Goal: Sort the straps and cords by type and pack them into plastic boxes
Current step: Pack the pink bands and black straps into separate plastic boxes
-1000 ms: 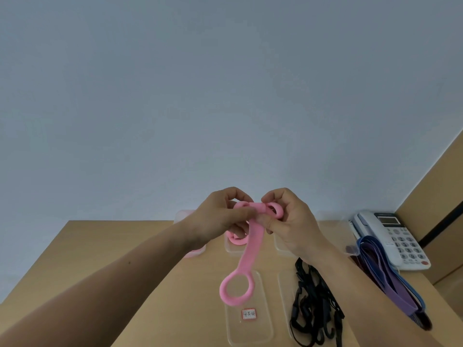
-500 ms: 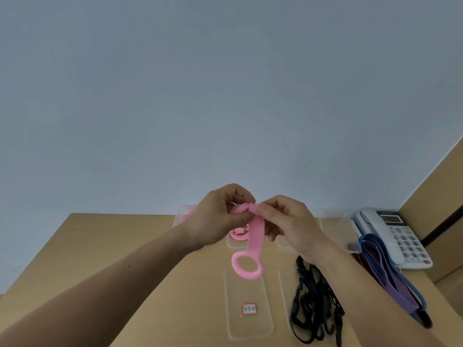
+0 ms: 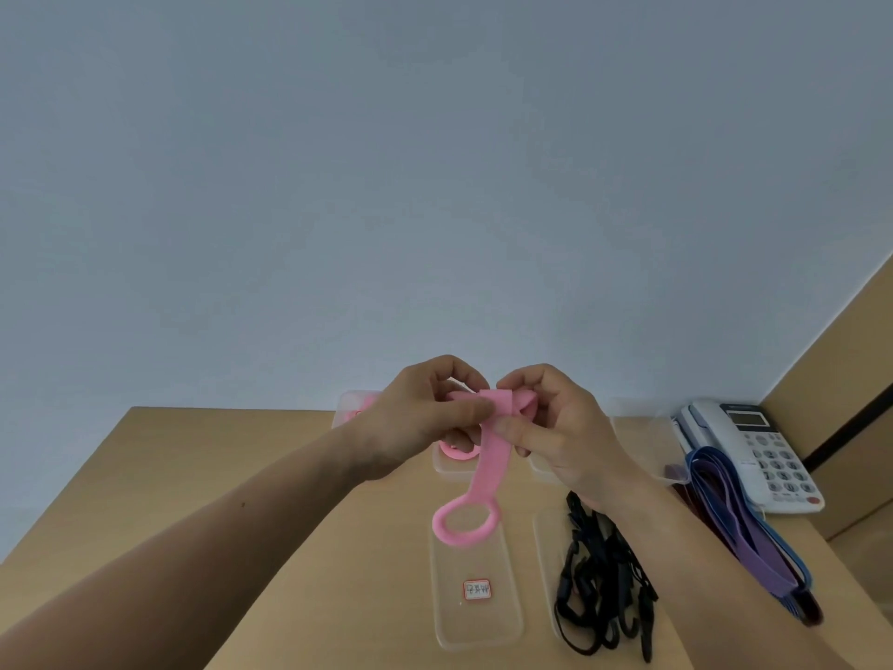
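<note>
Head view, one frame.

- Both hands are raised above the surface (image 3: pixel 217 442), close together, near mid-frame.
- Left hand (image 3: pixel 425 418): fingers curled, thumb and forefinger pinching the folded top end of a pink strap (image 3: pixel 490 461).
- Right hand (image 3: pixel 563 427): fingers curled, thumb pressed on the same fold from the other side, so it is pinching the strap too. The two thumbs nearly meet on the fold.
- Below the fold the flat strap hangs free, slanting down and a little to the left. It ends in a ring (image 3: pixel 464 524). Cannot tell whether the ring touches what lies under it.
- Under the ring: a flat clear lid (image 3: pixel 476 626) lying on the surface, with a small red-edged label (image 3: pixel 477 589) on it. The writing is too small to read.
- Just right of that lid: a heap of black cords (image 3: pixel 604 587), lying partly on a second clear lid (image 3: pixel 543 539).
- Behind the hands: a row of clear plastic boxes along the far edge. The leftmost box (image 3: pixel 350 403) shows pink inside. The middle box (image 3: pixel 449 469) shows a pink loop. Both are partly hidden by the hands.
- Right side: a bundle of purple and blue bands (image 3: pixel 744 529) runs toward the near edge, its far end overlapping a white telephone (image 3: pixel 768 452).
- Plain pale wall (image 3: pixel 435 186) fills the upper frame.
</note>
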Tool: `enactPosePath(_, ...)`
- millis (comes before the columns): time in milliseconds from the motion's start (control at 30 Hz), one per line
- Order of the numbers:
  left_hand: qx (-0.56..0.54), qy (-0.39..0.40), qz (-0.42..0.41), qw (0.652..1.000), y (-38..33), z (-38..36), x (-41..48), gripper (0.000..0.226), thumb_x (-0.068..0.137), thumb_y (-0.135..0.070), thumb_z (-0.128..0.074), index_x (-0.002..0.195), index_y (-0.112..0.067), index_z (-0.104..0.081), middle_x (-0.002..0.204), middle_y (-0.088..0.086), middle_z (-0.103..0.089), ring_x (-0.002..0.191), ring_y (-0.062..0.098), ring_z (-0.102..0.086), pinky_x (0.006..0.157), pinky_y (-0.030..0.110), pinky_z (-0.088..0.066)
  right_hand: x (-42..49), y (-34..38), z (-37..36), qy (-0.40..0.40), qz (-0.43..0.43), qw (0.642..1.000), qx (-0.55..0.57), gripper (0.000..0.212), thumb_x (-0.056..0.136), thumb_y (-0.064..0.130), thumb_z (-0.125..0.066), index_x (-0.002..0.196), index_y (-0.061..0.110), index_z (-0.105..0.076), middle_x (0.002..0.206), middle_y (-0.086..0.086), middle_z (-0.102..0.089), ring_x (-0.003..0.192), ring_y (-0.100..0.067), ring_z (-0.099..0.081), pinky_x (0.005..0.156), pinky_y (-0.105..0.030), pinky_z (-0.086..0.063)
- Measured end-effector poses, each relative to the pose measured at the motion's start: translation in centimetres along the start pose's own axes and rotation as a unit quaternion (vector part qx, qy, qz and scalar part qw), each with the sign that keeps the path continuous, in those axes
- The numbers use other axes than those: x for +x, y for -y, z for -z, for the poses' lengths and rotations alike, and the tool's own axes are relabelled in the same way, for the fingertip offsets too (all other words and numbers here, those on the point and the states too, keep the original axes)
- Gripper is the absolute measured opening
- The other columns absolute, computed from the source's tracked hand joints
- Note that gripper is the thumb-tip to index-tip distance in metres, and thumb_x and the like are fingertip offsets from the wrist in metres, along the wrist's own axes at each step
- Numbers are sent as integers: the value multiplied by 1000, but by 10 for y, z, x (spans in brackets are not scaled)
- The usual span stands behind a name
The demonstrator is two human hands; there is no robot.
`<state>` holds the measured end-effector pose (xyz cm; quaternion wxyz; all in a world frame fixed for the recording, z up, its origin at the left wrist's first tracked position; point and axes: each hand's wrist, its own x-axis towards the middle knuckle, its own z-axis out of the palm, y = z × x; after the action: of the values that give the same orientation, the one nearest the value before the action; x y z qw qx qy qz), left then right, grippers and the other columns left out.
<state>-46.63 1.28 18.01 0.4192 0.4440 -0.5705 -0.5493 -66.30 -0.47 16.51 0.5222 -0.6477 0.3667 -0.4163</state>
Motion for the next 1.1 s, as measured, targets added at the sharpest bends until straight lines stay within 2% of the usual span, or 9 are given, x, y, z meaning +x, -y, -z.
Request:
enactPosePath(133, 2, -25, -26, 999, 2, -4, 1, 22, 79, -8, -76, 96, -6, -63, 82, 16, -67, 73, 31, -61, 70, 43, -50, -1, 0, 1, 3, -7, 1000, 22, 34, 69, 11, -76, 99, 17, -62, 75, 6, -66, 63, -11, -60, 59, -23, -49)
enactPosePath(233, 12, -44, -49, 998, 3, -9, 1, 24, 73, -11, -77, 93, -7, -63, 82, 18, -64, 73, 29, -59, 72, 45, -49, -1, 2, 5, -1, -38, 997, 73, 39, 69, 25, -79, 99, 10, -62, 78, -2, -68, 63, -18, -60, 59, -28, -50)
enactPosePath(400, 30, -48, -71, 996, 3, -14, 0, 25, 76, -8, -78, 95, -10, -62, 94, 32, -64, 85, 51, -62, 82, 61, -52, 2, 9, 8, -5, -90, 993, 74, 44, 72, 38, -77, 91, 1, -64, 80, -15, -71, 66, -24, -65, 53, -29, -51)
enactPosePath(500, 45, -38, -67, 996, 2, -12, 1, 31, 75, -11, -77, 101, -10, -60, 99, 31, -63, 86, 46, -63, 84, 60, -51, 1, 13, 9, -5, -87, 995, 39, 51, 64, 42, -80, 89, 0, -64, 74, -15, -71, 62, -21, -65, 52, -26, -49)
enactPosePath(567, 66, -25, -50, 996, 1, -10, 2, 35, 74, -14, -77, 105, -12, -60, 100, 29, -64, 83, 37, -65, 85, 57, -52, 2, 14, 8, -19, -67, 997, 13, 49, 65, 38, -83, 88, -1, -64, 70, -11, -69, 57, -17, -61, 52, -25, -48)
enactPosePath(667, 94, -14, -26, 995, 0, -7, 5, 29, 77, -13, -77, 103, -11, -63, 95, 22, -70, 87, 40, -68, 84, 54, -54, 3, 12, 7, -35, -41, 998, 13, 43, 63, 34, -85, 86, 5, -63, 69, -3, -65, 56, -15, -58, 53, -25, -47)
enactPosePath(800, 105, 0, -4, 994, -3, -4, 4, 30, 70, -9, -73, 99, -11, -63, 83, 14, -74, 73, 22, -70, 76, 42, -57, 5, 10, 7, -20, -29, 999, 12, 35, 65, 22, -90, 87, 14, -65, 77, -1, -66, 66, -18, -65, 59, -26, -52)
enactPosePath(933, 47, 23, 11, 999, -4, 2, 2, 30, 77, -10, -69, 105, -9, -59, 94, 27, -70, 85, 44, -66, 86, 52, -54, 6, 6, 5, -17, -19, 1000, 6, 33, 64, 19, -85, 90, 22, -66, 87, -3, -68, 81, -23, -67, 75, -40, -59)
enactPosePath(1100, 17, 5, 9, 1000, -4, 3, 3, 31, 76, -23, -72, 100, -7, -62, 97, 28, -69, 84, 37, -66, 86, 53, -54, 5, 4, 0, -9, -11, 1000, 15, 36, 64, 13, -83, 94, 25, -66, 91, -2, -69, 85, -21, -67, 81, -40, -59)
